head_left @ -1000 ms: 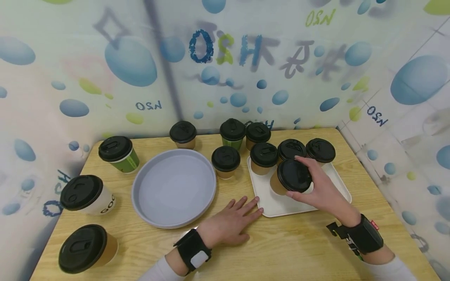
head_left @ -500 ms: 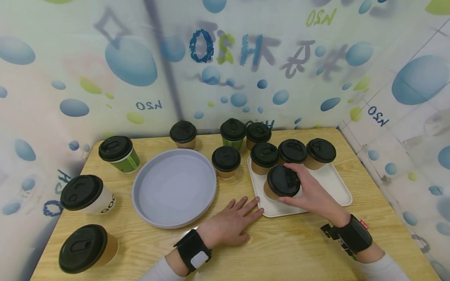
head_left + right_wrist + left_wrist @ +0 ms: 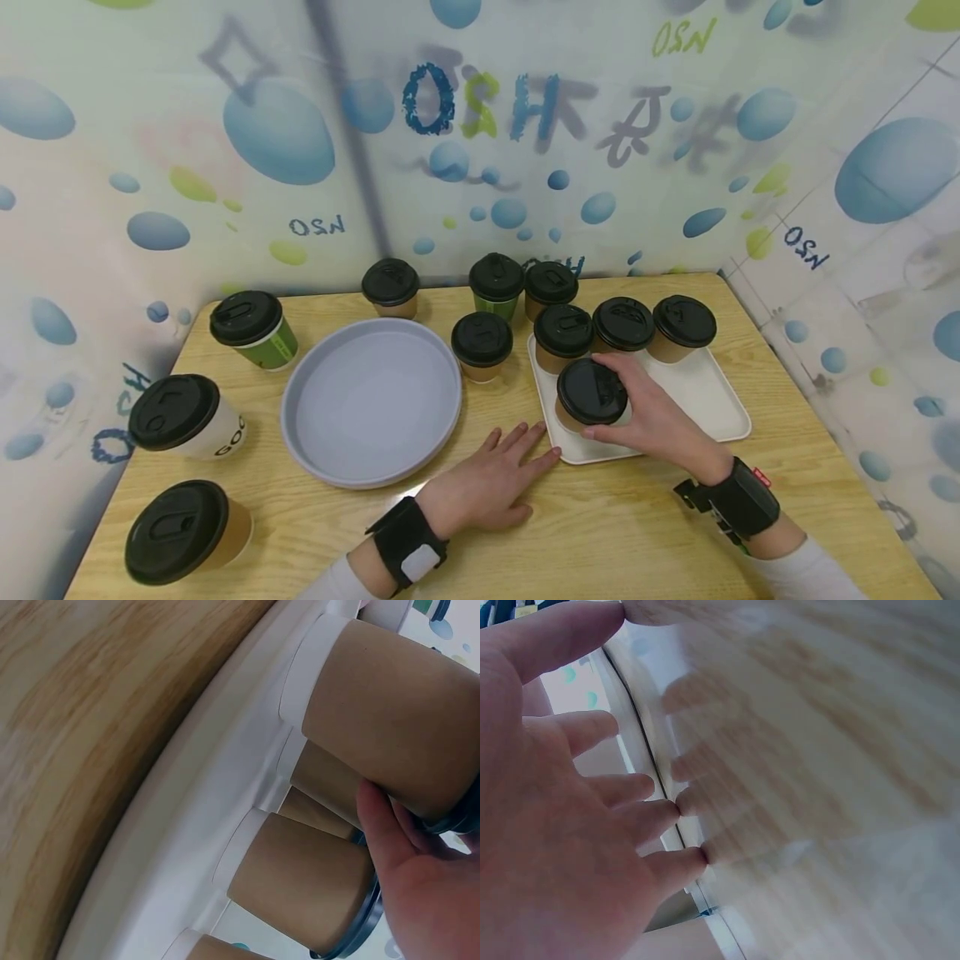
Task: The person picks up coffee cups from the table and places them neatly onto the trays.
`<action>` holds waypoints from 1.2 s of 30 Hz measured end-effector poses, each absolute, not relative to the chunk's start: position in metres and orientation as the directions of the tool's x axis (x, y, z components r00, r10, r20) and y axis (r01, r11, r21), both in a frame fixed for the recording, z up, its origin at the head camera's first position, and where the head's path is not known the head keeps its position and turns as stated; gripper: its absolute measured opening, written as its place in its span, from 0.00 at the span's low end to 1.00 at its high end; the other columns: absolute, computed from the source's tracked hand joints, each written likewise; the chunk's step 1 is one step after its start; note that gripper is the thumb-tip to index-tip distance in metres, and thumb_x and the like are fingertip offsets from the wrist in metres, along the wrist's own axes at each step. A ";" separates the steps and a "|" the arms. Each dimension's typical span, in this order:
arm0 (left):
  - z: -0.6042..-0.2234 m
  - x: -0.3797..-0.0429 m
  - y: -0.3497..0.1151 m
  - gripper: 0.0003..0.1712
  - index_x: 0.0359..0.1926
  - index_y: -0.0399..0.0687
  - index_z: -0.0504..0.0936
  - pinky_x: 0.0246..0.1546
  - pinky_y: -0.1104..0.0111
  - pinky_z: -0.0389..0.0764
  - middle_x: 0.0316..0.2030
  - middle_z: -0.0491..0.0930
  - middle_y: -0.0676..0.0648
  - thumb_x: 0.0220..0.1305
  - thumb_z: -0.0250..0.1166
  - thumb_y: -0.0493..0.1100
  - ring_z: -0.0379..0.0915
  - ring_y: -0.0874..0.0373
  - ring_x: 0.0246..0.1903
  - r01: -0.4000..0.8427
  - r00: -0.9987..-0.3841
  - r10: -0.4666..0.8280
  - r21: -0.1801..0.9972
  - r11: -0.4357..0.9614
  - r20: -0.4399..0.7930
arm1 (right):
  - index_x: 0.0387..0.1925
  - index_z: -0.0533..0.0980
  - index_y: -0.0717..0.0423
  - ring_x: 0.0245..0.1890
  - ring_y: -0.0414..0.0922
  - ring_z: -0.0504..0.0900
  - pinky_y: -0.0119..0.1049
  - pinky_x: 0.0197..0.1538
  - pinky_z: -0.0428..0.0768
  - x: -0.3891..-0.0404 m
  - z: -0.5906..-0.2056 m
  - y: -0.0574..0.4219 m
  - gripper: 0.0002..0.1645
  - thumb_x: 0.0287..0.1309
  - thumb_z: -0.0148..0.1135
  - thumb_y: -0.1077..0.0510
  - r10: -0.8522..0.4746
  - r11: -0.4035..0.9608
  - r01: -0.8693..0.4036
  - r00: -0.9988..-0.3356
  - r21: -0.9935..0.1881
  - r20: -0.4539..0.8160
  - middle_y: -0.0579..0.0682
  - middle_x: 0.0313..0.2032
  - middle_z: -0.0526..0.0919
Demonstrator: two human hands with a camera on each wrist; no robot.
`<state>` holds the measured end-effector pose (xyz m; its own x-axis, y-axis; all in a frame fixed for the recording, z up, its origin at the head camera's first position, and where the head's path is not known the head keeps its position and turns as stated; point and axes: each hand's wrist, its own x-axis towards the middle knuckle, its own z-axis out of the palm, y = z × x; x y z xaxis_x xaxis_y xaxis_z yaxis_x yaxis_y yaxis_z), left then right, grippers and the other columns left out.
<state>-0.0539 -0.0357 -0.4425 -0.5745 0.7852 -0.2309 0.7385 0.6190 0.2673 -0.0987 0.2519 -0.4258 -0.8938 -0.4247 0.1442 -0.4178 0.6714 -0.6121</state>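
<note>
My right hand (image 3: 656, 417) grips a brown paper coffee cup (image 3: 591, 392) with a black lid, thumb in front and fingers behind. That cup stands upright at the front left of the white rectangular tray (image 3: 708, 408); in the right wrist view the cup's (image 3: 390, 705) white base is right at the tray surface. Behind it, 3 similar lidded cups stand in a row: a left one (image 3: 564, 329), a middle one (image 3: 622, 323) and a right one (image 3: 684, 322). My left hand (image 3: 487, 483) lies with fingers spread on the table, fingertips at the tray's front left edge.
A round grey tray (image 3: 371, 400) lies left of centre. Around it stand a green cup (image 3: 255, 329), a white cup (image 3: 187, 417), a large brown cup (image 3: 187, 529) and a small brown cup (image 3: 482, 342). More lidded cups line the back, below the patterned wall (image 3: 525, 200).
My right hand has carried the brown coffee cup left and slightly toward me, from mid-tray to the front left of the white tray. The left hand stays nearly where it was.
</note>
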 end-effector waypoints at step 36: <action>-0.431 -0.065 -0.007 0.49 0.81 0.64 0.58 0.69 0.38 0.63 0.82 0.48 0.46 0.63 0.70 0.57 0.49 0.41 0.78 0.743 -0.568 0.766 0.212 0.635 -0.302 | 0.73 0.67 0.60 0.62 0.32 0.73 0.20 0.63 0.70 -0.092 -0.407 0.306 0.36 0.64 0.63 0.72 -0.228 0.546 -0.479 -0.874 -0.687 0.429 0.58 0.63 0.74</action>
